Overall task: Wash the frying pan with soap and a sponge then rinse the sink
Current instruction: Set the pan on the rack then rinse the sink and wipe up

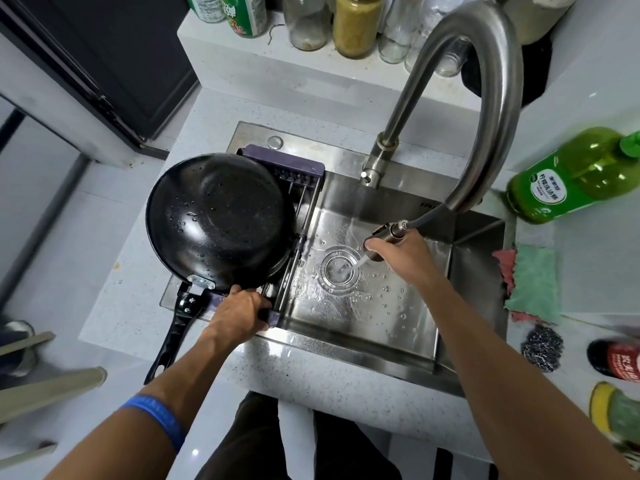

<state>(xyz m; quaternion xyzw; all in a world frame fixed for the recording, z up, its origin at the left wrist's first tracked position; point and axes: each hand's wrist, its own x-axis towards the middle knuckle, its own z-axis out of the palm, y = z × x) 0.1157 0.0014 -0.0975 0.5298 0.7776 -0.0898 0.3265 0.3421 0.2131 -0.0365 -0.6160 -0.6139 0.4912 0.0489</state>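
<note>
Frying pan (218, 216) upside down on purple drain rack (294, 166) over left part of sink (381, 317), wet. Right hand (403, 252) grips pull-out sprayer (382, 237), water hitting drain (341, 268). Left hand (239, 315) grasps rack's near end. Green soap bottle (568, 178), cloths (530, 282), steel scourer (542, 348) on counter (311, 372) at right.

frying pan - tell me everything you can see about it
The frying pan is black, round and apparently non-stick coated. It lies upside down, its underside beaded with water drops. It rests on the purple drying rack across the left end of the sink. Its black handle, fixed by a riveted bracket, points toward the person over the counter edge. The left hand grips the rack's near end beside the rim; whether it touches the pan is unclear.
</note>
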